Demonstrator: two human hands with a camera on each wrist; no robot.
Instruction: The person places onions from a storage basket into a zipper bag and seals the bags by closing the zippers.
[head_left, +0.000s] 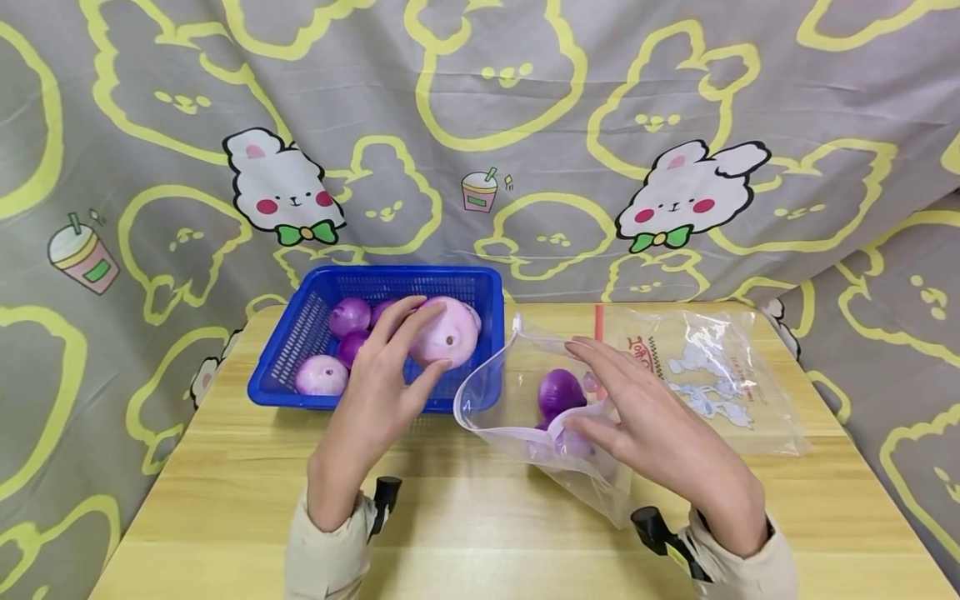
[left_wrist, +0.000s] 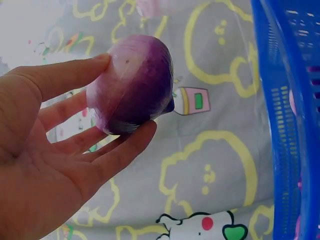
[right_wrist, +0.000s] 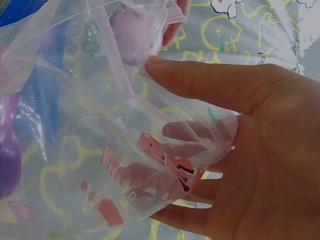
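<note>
In the head view my left hand [head_left: 382, 383] holds a purple onion [head_left: 453, 335] between thumb and fingertips, over the right part of the blue basket [head_left: 300, 402]. The left wrist view shows this onion's [left_wrist: 137, 82] pale side and its dark pointed tip. My right hand [head_left: 645, 408] holds a clear zip bag [head_left: 487, 379] at its mouth, which gapes toward the basket. Through the plastic in the right wrist view, fingers [right_wrist: 192, 132] show behind the bag while the thumb lies on the near side. Purple onions [head_left: 561, 393] sit inside the bag.
Several more onions [head_left: 321, 376] lie in the basket. A flat clear bag with printed figures [head_left: 708, 379] and a red strip lies at the right, partly behind my right hand. A patterned grey curtain [head_left: 525, 108] hangs behind the wooden table [head_left: 450, 533].
</note>
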